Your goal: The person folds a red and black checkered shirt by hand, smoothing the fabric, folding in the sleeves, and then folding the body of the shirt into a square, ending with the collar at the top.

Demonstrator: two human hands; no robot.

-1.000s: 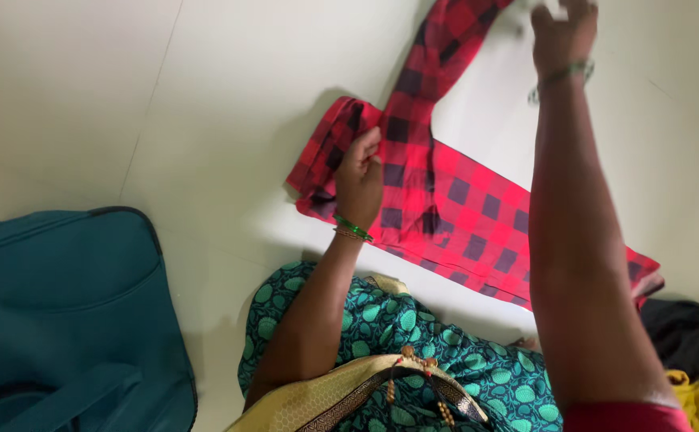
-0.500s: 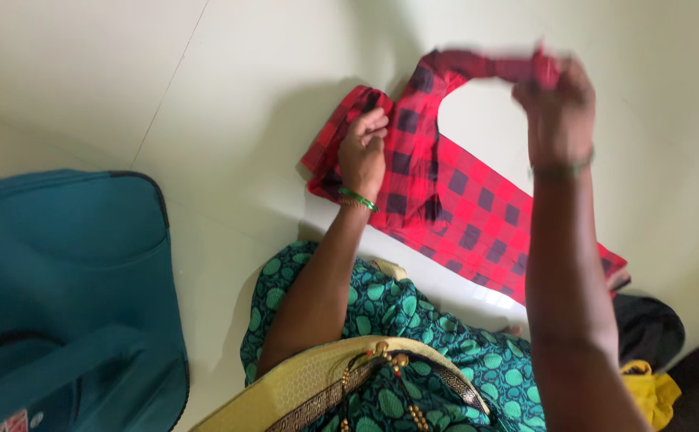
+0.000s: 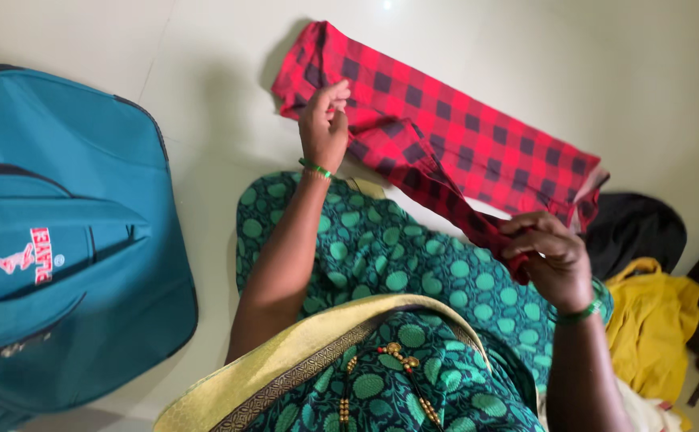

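**Red checked cloth held at two points over the floor**

While I sit on the pale floor (image 3: 93,32), my left hand (image 3: 324,128) rests on the red and black checked cloth (image 3: 477,136) near its far left end, fingers curled and pinching a fold of the fabric. My right hand (image 3: 553,260) is closed around a narrow, bunched strip of the same cloth, drawn toward me and lifted off the floor just above my lap. Most of the cloth lies flat on the floor in front of my knees, running from upper left down to the right, with the gripped strip slanting across it from the middle.

A green bangle sits on each wrist. My green patterned dress (image 3: 381,256) fills the space between my arms, with a gold-edged drape (image 3: 301,376) across it. A teal bag (image 3: 61,232) lies on the floor to my left, well apart from the cloth. To my right, just beside the cloth's end, are a black garment (image 3: 637,228) and a yellow garment (image 3: 653,320).
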